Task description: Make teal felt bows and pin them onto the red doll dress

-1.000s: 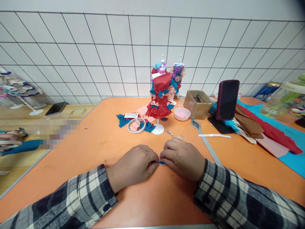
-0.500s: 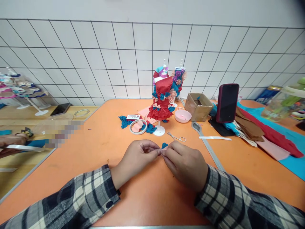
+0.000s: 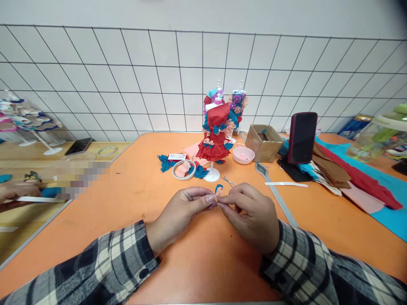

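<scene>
The left hand (image 3: 182,212) and right hand (image 3: 251,214) are each clamped on one small blue-and-pink paper bow (image 3: 218,189), held just above the middle of the orange desk (image 3: 133,190). The pinch probably works best at the bow's centre, kept light so the folds stay crisp. Towards the far edge are two mannequins, a red-dressed mannequin (image 3: 216,135) and a second mannequin (image 3: 238,106), one pair of scissors (image 3: 229,181), one tape ring (image 3: 183,169) and one pink bowl (image 3: 243,154)
</scene>
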`<state>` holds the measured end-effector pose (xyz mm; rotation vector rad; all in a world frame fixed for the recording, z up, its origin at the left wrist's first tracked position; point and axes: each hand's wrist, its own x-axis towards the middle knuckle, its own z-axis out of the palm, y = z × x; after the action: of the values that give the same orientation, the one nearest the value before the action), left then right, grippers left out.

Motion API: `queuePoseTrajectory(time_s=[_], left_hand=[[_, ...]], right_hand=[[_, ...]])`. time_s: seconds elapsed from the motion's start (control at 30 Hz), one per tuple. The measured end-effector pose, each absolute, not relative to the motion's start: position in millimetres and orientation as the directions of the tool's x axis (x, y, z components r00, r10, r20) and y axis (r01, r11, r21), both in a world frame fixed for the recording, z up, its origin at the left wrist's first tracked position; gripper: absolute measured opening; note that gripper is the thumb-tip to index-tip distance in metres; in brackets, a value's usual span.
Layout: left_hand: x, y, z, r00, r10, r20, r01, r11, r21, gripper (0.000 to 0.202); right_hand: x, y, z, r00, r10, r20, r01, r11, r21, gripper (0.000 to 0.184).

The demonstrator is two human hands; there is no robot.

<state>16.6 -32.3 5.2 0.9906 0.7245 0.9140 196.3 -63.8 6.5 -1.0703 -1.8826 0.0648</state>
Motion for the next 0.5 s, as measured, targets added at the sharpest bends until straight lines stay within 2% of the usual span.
queuePoseTrajectory(time_s=[0.07, 0.13, 0.17, 0.2, 0.27, 0.4, 0.5], left_hand=[[17, -32, 5, 0.442, 0.892, -0.094, -0.317, 0.254, 0.914, 0.014], [17, -32, 5, 0.447, 0.889, -0.101, -0.319, 0.263, 0.910, 0.015], [17, -32, 6, 0.455, 0.884, -0.110, -0.313, 0.275, 0.909, 0.015], [16, -33, 6, 0.468, 0.875, -0.122, -0.301, 0.287, 0.909, 0.016], [15, -33, 7, 0.500, 0.854, -0.145, -0.263, 0.308, 0.914, 0.016], [11, -31, 9, 0.569, 0.804, -0.172, -0.165, 0.316, 0.934, 0.015], [8, -29, 9, 0.636, 0.746, -0.197, -0.125, 0.352, 0.928, 0.015]], right_hand=[[194, -60, 6, -0.093, 0.811, 0.577, 0.505, 0.538, -0.675, 0.007], [192, -56, 5, -0.061, 0.929, 0.366, 0.294, 0.367, -0.882, 0.012], [192, -54, 5, -0.074, 0.962, 0.261, 0.195, 0.271, -0.943, 0.017], [191, -52, 4, -0.092, 0.979, 0.181, 0.117, 0.191, -0.975, 0.021], [192, -50, 1, -0.116, 0.986, 0.120, 0.033, 0.125, -0.992, 0.028], [195, -49, -3, -0.146, 0.968, 0.203, 0.056, 0.213, -0.975, 0.026], [197, -49, -4, -0.239, 0.954, 0.179, 0.072, 0.201, -0.977, 0.024]])
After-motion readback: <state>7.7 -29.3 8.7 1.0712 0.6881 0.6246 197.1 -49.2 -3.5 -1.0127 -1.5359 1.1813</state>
